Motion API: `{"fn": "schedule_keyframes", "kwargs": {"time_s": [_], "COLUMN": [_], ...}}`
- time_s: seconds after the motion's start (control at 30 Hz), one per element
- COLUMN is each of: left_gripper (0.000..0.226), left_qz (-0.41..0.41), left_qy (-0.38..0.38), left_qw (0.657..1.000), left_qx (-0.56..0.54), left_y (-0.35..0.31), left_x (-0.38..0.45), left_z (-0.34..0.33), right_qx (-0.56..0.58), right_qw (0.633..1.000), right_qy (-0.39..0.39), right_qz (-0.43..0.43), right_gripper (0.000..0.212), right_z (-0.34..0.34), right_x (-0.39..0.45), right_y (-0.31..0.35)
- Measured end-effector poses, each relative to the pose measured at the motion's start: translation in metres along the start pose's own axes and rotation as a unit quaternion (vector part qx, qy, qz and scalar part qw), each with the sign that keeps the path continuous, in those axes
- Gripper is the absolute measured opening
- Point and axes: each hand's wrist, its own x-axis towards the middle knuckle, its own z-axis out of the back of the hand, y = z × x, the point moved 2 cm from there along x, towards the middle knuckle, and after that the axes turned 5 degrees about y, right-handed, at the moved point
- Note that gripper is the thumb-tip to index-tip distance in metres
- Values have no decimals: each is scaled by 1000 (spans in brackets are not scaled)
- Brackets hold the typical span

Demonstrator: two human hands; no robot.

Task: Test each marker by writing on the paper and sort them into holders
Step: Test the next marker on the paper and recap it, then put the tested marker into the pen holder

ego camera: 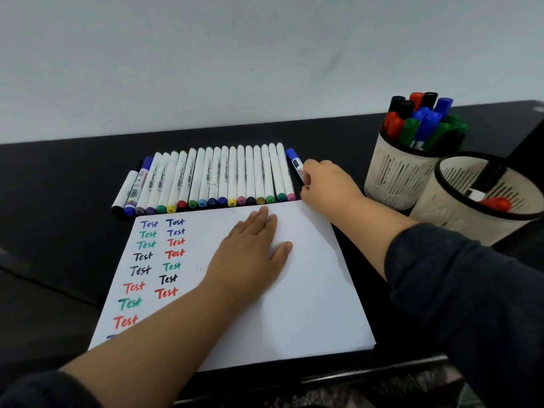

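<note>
Nearest you, your left hand (250, 248) lies flat on the paper (309, 290), fingers straight and together, holding nothing, only pinning the sheet. To its left the paper carries two columns of "Test" (153, 260) in blue, green, black and red; the ground under and right of that hand is unwritten.

Just beyond the paper's far right corner, your right hand (326, 184) is curled round the lower barrel of a blue marker (295, 161); its cap points away from you. That marker lies at the right end of the row (206, 181) of white markers lined along the paper's far edge.

So the step in hand looks like picking the next marker to test. Next you will likely lift it clear of its neighbour, uncap it, and write on the bare part of the paper beside the second column.

Right of the paper stand the two holders: the nearer holder (459, 213) with a black and a red marker inside, the farther holder (394, 178) packed with capped ones. Which takes this marker depends, I judge, on how it writes
</note>
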Motion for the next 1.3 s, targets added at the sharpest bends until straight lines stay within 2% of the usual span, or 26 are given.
{"fn": "schedule_keyframes", "kwargs": {"time_s": [0.17,0.23,0.37,0.5,0.63,0.77,0.83,0.93,1.03,1.2,1.27,1.3], "left_gripper": [63,65,70,74,72,51,44,42,41,41,28,15], "left_qz": [9,16,25,43,58,61,73,102,119,129,132,130], "left_qy": [0,4,13,28,24,20,10,-5,-7,-7,18,27], "left_qw": [1000,998,989,978,970,960,957,948,944,935,921,908], "left_qx": [-28,-64,-145,-204,-235,-274,-282,-301,-307,-330,-365,-397], "left_y": [-1,0,0,0,-4,-8,-5,5,14,36,49,55], "left_x": [-2,-3,-6,-12,-24,-49,-65,-90,-115,-154,-169,-176], "left_z": [3,6,13,27,46,58,61,63,64,72,73,74], "right_qx": [74,110,213,292,305,360,417,527,587,564,552,552], "right_qw": [994,988,968,946,944,923,896,831,789,808,815,815], "right_qy": [-85,-111,-130,-137,-100,-93,-93,-80,-27,64,72,75], "right_qz": [-13,-5,-2,-44,-74,-96,-122,-158,-178,-157,-161,-158], "right_gripper": [8,10,7,4,11,13,14,13,15,28,28,26], "right_z": [12,18,31,43,52,54,51,43,30,6,1,-2], "right_x": [-19,-32,-64,-95,-120,-132,-136,-142,-150,-169,-174,-175], "right_y": [2,5,10,13,15,26,36,56,85,139,154,160]}}
